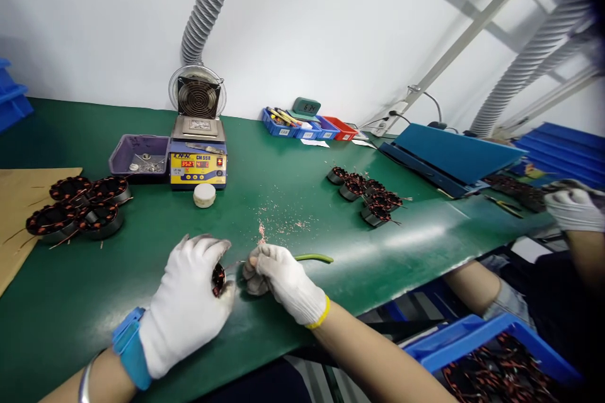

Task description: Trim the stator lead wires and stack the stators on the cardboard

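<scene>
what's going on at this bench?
The left hand holds a wire-wound ring. The right hand holds a green-handled tool beside it; the tool's tip is unclear. More wound rings sit in groups at left and right, and pinkish scraps lie on the bench ahead.

On my left hand (186,302) the glove (182,283) is white; on my right hand (283,277) it is white too, with greyish fingers (256,282) and a yellow cuff edge (322,314). The stator (218,281) which I hold is dark with orange-red wire (218,273); the curved handle (317,258) is green. The desk (262,170) is plain green, the tray (118,162) purple.
</scene>
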The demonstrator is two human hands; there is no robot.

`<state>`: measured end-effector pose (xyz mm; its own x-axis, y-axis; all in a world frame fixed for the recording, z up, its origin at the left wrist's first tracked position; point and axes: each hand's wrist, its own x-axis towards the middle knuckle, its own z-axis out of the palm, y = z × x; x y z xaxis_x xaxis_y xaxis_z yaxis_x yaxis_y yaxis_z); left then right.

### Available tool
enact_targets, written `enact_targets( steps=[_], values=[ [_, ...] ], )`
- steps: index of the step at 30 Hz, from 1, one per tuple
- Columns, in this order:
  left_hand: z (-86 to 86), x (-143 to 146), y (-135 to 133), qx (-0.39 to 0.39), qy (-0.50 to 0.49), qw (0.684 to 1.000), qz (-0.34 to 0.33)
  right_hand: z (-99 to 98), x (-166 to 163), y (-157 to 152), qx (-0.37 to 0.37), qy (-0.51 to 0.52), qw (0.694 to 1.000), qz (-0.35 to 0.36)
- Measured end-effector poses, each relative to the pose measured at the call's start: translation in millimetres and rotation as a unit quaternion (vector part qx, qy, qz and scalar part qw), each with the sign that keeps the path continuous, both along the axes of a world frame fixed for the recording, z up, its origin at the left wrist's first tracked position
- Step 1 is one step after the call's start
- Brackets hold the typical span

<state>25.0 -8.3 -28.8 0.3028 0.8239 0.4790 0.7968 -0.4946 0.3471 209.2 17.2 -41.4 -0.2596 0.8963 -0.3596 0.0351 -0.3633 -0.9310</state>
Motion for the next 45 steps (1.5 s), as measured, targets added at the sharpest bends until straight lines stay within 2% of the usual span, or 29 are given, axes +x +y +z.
enact_targets(
  steps=[2, 3, 6, 8, 9, 10, 11, 15, 19, 22, 29, 32, 34, 35, 36, 37, 39, 40, 41, 42, 43, 44, 45],
  values=[
    [4.5, -2.9, -3.1, 0.021, -0.016, 0.999, -0.027, 8.8, 6.9, -6.6, 0.105, -0.102, 0.989, -0.016],
    [7.1, -4.2, -4.5, 0.022, -0.019, 0.999, -0.045, 12.8, 9.1, -11.5, 0.176, -0.161, 0.971, -0.010],
    [12.1, -6.4, -6.1, -0.009, 0.002, 0.995, -0.100, 18.2, 8.6, -27.5, 0.377, -0.293, 0.874, 0.089],
    [11.4, -6.6, -4.5, -0.029, 0.029, 0.991, -0.124, 16.9, 4.0, -33.8, 0.425, -0.352, 0.818, 0.162],
    [10.1, -6.5, -3.1, -0.035, 0.042, 0.990, -0.127, 15.9, 1.7, -34.7, 0.416, -0.378, 0.807, 0.184],
    [8.4, -6.4, -1.6, -0.040, 0.052, 0.990, -0.126, 15.1, -0.1, -34.2, 0.392, -0.393, 0.810, 0.191],
    [6.6, -6.3, 0.0, -0.044, 0.062, 0.990, -0.122, 14.6, -1.1, -32.6, 0.362, -0.391, 0.825, 0.189],
    [2.2, -7.1, 4.0, -0.055, 0.106, 0.990, -0.078, 14.5, -0.6, -23.0, 0.254, -0.286, 0.915, 0.125],
    [1.6, -7.0, 4.7, 0.006, 0.107, 0.993, -0.056, 7.3, -3.6, -17.7, 0.205, -0.174, 0.961, 0.060],
    [2.3, -4.9, 4.5, 0.045, 0.087, 0.993, -0.070, -1.2, -7.9, -16.6, 0.177, -0.118, 0.976, 0.037],
    [1.1, 2.6, 3.4, 0.007, 0.074, 0.996, -0.048, -6.5, -14.7, -19.3, 0.088, 0.000, 0.996, 0.011],
    [-0.1, 4.5, 2.6, -0.009, 0.066, 0.997, -0.029, -4.3, -16.1, -26.0, 0.073, -0.015, 0.997, 0.008],
    [-0.6, 5.1, 2.2, -0.015, 0.059, 0.998, -0.020, -3.6, -14.0, -31.8, 0.125, -0.084, 0.989, 0.012],
    [-0.7, 5.1, 2.1, -0.017, 0.056, 0.998, -0.017, -3.4, -11.7, -34.0, 0.188, -0.136, 0.973, 0.006],
    [-0.9, 5.0, 2.1, -0.018, 0.054, 0.998, -0.016, -3.2, -8.8, -35.2, 0.276, -0.190, 0.942, -0.004],
    [-1.2, 4.8, 2.2, -0.019, 0.053, 0.998, -0.017, -2.6, -5.6, -35.2, 0.379, -0.240, 0.894, -0.008],
    [-2.1, 4.2, 2.5, -0.016, 0.051, 0.998, -0.027, 0.3, 0.5, -31.0, 0.565, -0.321, 0.760, 0.009],
    [-2.8, 3.8, 2.8, -0.013, 0.052, 0.998, -0.032, 2.6, 2.6, -27.5, 0.624, -0.354, 0.696, 0.033],
    [-3.7, 3.4, 3.0, -0.010, 0.053, 0.998, -0.036, 5.3, 3.8, -23.6, 0.655, -0.387, 0.646, 0.068],
    [-4.6, 3.0, 3.2, -0.007, 0.056, 0.998, -0.038, 8.1, 4.0, -19.8, 0.659, -0.419, 0.616, 0.105],
    [-5.5, 2.7, 3.2, -0.005, 0.059, 0.997, -0.040, 10.7, 3.2, -16.5, 0.644, -0.445, 0.608, 0.137],
    [-6.3, 2.5, 3.0, -0.005, 0.062, 0.997, -0.042, 12.8, 1.6, -14.0, 0.610, -0.459, 0.626, 0.158],
    [-7.1, 2.4, 2.7, -0.006, 0.066, 0.997, -0.047, 14.3, -0.5, -12.3, 0.557, -0.455, 0.673, 0.174]
  ],
)
